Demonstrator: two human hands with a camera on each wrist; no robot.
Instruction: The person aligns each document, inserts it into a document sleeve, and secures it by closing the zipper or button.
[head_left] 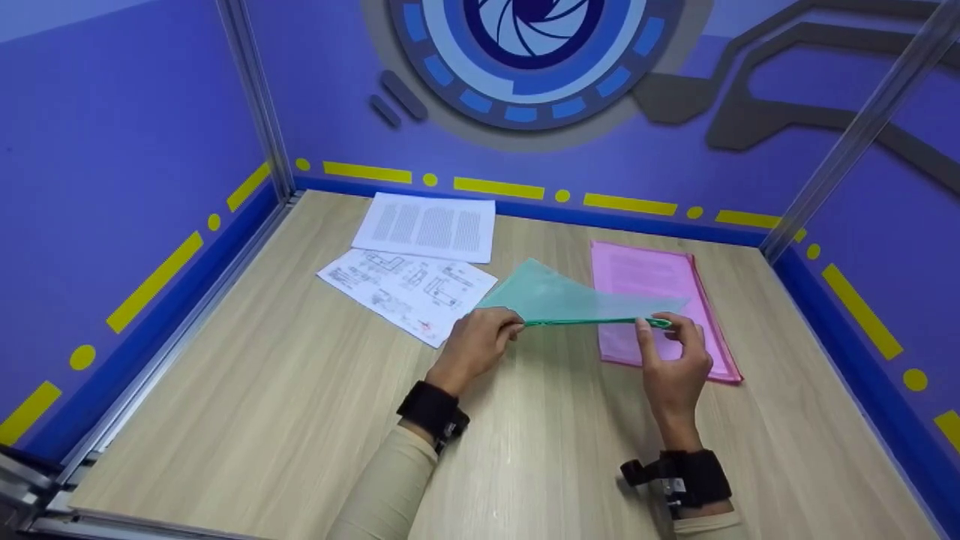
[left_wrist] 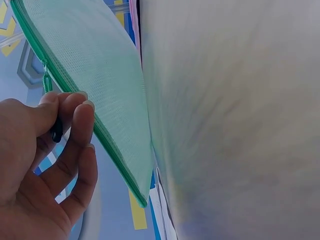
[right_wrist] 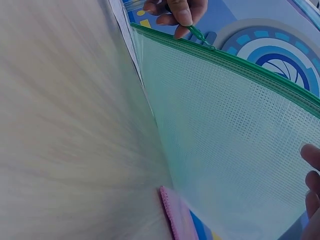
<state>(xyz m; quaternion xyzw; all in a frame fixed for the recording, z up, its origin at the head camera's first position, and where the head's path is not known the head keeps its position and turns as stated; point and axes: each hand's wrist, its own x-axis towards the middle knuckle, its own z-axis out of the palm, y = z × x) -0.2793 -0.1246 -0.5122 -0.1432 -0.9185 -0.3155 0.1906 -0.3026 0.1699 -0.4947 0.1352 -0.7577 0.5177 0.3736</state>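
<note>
A translucent green mesh zip pouch (head_left: 551, 292) is held up by its zipped edge, its body sloping back toward the tabletop. Between thumb and fingers, my left hand (head_left: 476, 337) pinches the zipper pull (left_wrist: 48, 81); its dark end (left_wrist: 56, 131) pokes out below the fingers. At the other end of the zip, my right hand (head_left: 679, 364) grips the pouch's corner with thumb and fingers. Only the right hand's fingertips (right_wrist: 311, 160) show in the right wrist view, beside the mesh. Whether the zip is closed all along cannot be made out.
Behind the green pouch on the right lies a pink zip pouch (head_left: 645, 274) with a printed sheet showing through. To the left are a sheet of technical drawings (head_left: 409, 289) and a text sheet (head_left: 427, 225). Panels (head_left: 322, 97) enclose the wooden table (head_left: 300, 420).
</note>
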